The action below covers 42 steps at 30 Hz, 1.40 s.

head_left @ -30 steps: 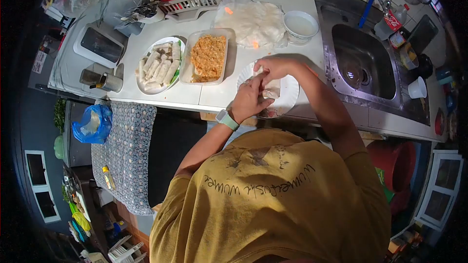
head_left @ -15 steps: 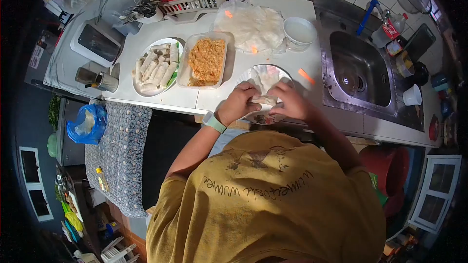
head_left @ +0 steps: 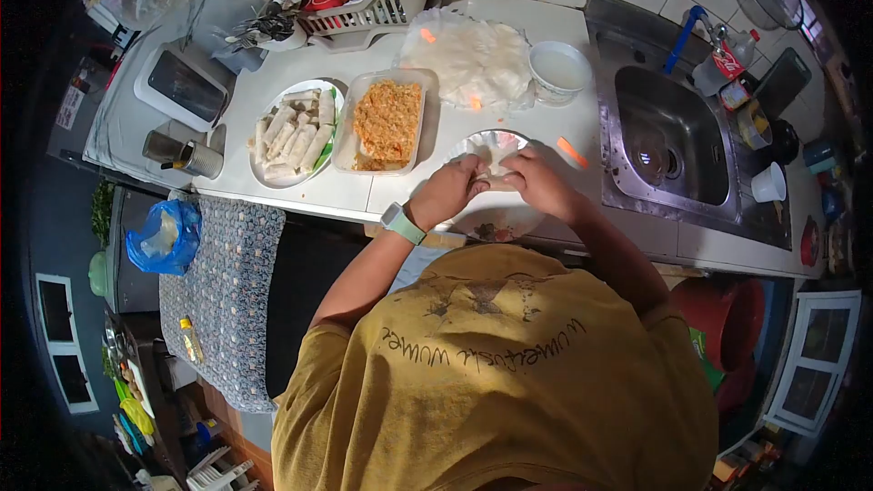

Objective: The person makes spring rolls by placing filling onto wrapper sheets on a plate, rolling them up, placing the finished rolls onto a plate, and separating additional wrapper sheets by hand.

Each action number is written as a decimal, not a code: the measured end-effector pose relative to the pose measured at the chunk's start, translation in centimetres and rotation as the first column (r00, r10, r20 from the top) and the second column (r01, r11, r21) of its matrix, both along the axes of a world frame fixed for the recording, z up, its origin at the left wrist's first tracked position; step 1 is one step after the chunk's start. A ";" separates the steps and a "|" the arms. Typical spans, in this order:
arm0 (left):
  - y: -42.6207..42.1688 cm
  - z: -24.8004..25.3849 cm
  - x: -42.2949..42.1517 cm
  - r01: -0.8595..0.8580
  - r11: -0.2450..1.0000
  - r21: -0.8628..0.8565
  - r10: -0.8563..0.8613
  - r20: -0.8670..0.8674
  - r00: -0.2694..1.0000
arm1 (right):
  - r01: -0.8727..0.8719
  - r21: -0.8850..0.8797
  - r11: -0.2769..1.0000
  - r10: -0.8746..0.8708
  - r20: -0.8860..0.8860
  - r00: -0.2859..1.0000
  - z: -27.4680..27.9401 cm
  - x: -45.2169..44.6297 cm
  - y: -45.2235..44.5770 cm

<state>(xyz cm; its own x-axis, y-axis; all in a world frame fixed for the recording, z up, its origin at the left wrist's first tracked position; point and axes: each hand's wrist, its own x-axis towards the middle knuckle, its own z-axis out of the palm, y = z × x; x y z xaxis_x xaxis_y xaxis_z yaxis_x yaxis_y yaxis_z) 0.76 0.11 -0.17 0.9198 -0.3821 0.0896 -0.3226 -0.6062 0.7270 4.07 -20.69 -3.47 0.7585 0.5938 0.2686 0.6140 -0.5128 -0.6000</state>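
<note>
A white wrapper roll (head_left: 496,180) lies across a fluted round plate (head_left: 500,221) at the counter's front edge. My left hand (head_left: 449,189), with a watch on its wrist, grips the roll's left end. On the right end, the fingers of my right hand (head_left: 542,184) are closed. The unrolled part of the wrapper spreads on the plate beyond my fingertips. Left of the plate stands a clear tub of orange filling (head_left: 388,120). Finished pale rolls (head_left: 293,135) lie on another plate farther left. Behind are a stack of thin wrappers (head_left: 477,59) and a bowl of whitish liquid (head_left: 559,68).
At the right is a steel sink (head_left: 668,127) with a blue tap (head_left: 684,36). A dish rack (head_left: 373,14) stands at the back. On the left are a white container (head_left: 182,86) and a metal can (head_left: 202,160). A blue bag (head_left: 164,241) sits below.
Both hands have come from a crossed, overlapping position to opposite ends of the roll. Since the middle frame they have moved slightly away from my body, and the roll has turned farther up the wrapper.
</note>
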 end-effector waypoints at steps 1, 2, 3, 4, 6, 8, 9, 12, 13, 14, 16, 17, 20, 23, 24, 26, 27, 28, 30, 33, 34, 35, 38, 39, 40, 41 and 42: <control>-0.2 -0.2 -0.1 -0.003 1.000 0.000 0.003 0.001 1.000 | 0.088 0.197 0.976 -0.102 0.062 0.993 -0.2 -0.2 0.4; -0.4 -0.5 -0.3 -0.032 0.999 0.011 0.031 0.057 0.998 | 0.084 0.196 0.977 -0.098 0.063 0.993 -0.1 -0.4 0.2; -0.4 -0.6 -0.5 -0.062 0.998 0.022 0.059 0.113 0.992 | 0.093 0.095 0.991 -0.090 -0.033 0.995 1.1 -1.0 0.2; -0.3 -0.7 -0.8 -0.067 0.998 0.022 0.064 0.111 0.992 | 0.090 -0.008 0.996 -0.091 -0.130 0.987 1.7 -1.4 0.2; -0.2 -0.7 -1.2 0.005 0.997 0.076 -0.027 0.299 0.954 | 0.056 -0.001 0.998 -0.056 -0.105 0.993 1.4 -1.8 0.1; -0.1 -1.0 -1.5 0.024 0.999 0.022 -0.029 0.290 0.957 | 0.026 0.006 1.000 -0.025 -0.084 0.996 0.7 -2.0 -0.1; 0.0 -1.2 -1.6 0.034 0.999 0.034 -0.042 0.287 0.957 | 0.003 -0.006 1.000 -0.003 -0.048 0.999 0.1 -2.0 -0.2; 0.1 -1.1 -1.7 0.042 0.996 0.078 -0.065 0.325 0.944 | -0.017 0.042 0.999 0.019 -0.035 0.999 -0.9 -2.1 0.0; 0.1 -0.8 -1.6 0.041 0.993 0.110 -0.078 0.364 0.928 | -0.012 0.102 0.995 0.018 -0.058 0.998 -1.0 -2.1 0.0; 0.0 -0.6 -1.6 0.042 0.993 0.110 -0.080 0.366 0.927 | -0.011 0.102 0.995 0.016 -0.056 0.998 -1.0 -2.0 0.0; -0.1 -0.5 -1.6 0.030 0.989 0.144 -0.080 0.360 0.930 | -0.014 0.079 0.997 0.020 -0.068 0.998 -1.0 -1.9 0.1; 0.0 -0.7 -1.3 0.028 0.989 0.144 -0.079 0.360 0.930 | -0.016 0.079 0.997 0.021 -0.068 0.997 -0.9 -2.0 0.2; 0.2 -1.1 -0.4 0.113 0.991 0.067 -0.128 0.324 0.937 | 0.048 0.052 0.997 -0.046 -0.031 0.998 -0.8 -1.6 0.4; -0.1 -0.6 -0.4 -0.001 0.999 -0.033 0.006 0.131 0.991 | 0.095 0.071 0.993 -0.094 -0.012 0.995 -2.0 -1.0 0.7; -0.2 -0.5 -0.4 -0.009 0.999 0.052 -0.005 0.260 0.966 | 0.114 0.134 0.984 -0.124 0.066 0.990 -1.9 -1.0 0.9; -0.4 -0.6 -0.3 -0.022 0.991 0.133 -0.031 0.385 0.922 | 0.132 0.198 0.971 -0.162 0.143 0.976 -1.4 -0.9 0.8; -0.6 -1.0 -0.3 -0.045 0.991 0.128 -0.005 0.364 0.931 | 0.122 0.065 0.990 -0.129 0.106 0.986 -1.0 -0.9 0.6; -0.6 -1.3 -0.4 -0.069 0.990 0.123 0.023 0.344 0.939 | 0.103 -0.068 0.992 -0.099 0.064 0.993 -0.5 -1.0 0.5; -0.5 -1.6 -0.5 -0.033 0.995 0.094 0.000 0.330 0.944 | 0.073 -0.046 0.996 -0.069 0.095 0.993 0.9 -1.8 0.6; -0.3 -1.6 -0.7 0.039 0.998 0.040 -0.049 0.318 0.947 | 0.029 -0.045 0.999 -0.026 0.065 0.998 2.7 -2.5 0.3; -0.3 -1.6 -0.7 0.070 0.997 0.016 -0.071 0.323 0.944 | 0.010 -0.061 0.998 -0.010 0.007 1.000 2.8 -2.5 0.1; -0.3 -1.6 -0.6 0.071 0.997 0.016 -0.072 0.323 0.944 | 0.012 -0.061 0.998 -0.012 0.007 1.000 2.5 -2.4 0.0; -0.4 -1.4 -0.6 0.098 0.995 0.004 -0.094 0.321 0.942 | 0.040 -0.007 0.999 -0.040 -0.040 0.998 1.0 -2.0 -0.1; -0.5 -0.9 -0.7 0.072 0.997 -0.020 -0.064 0.248 0.967 | 0.049 0.011 0.999 -0.048 -0.070 0.996 0.8 -2.0 -0.1; -0.6 -0.5 -0.8 0.043 0.998 -0.043 -0.035 0.173 0.984 | 0.059 0.029 0.998 -0.056 -0.099 0.994 0.7 -1.9 -0.1; -0.5 -0.4 -0.7 0.043 0.998 -0.043 -0.035 0.173 0.984 | 0.059 0.029 0.998 -0.056 -0.098 0.994 0.6 -1.9 0.0; -0.5 -0.2 -0.5 0.070 0.997 0.012 -0.071 0.159 0.985 | 0.066 0.021 0.998 -0.063 -0.134 0.989 0.5 -1.7 0.0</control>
<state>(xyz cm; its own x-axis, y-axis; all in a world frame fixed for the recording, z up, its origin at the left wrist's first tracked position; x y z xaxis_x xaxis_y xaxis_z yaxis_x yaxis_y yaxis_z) 0.27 -0.37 -0.40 0.8647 -0.4467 0.2299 -0.4760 -0.5823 0.6590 2.35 -20.66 -3.00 0.8248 0.5369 0.1772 0.4942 -0.5322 -0.6874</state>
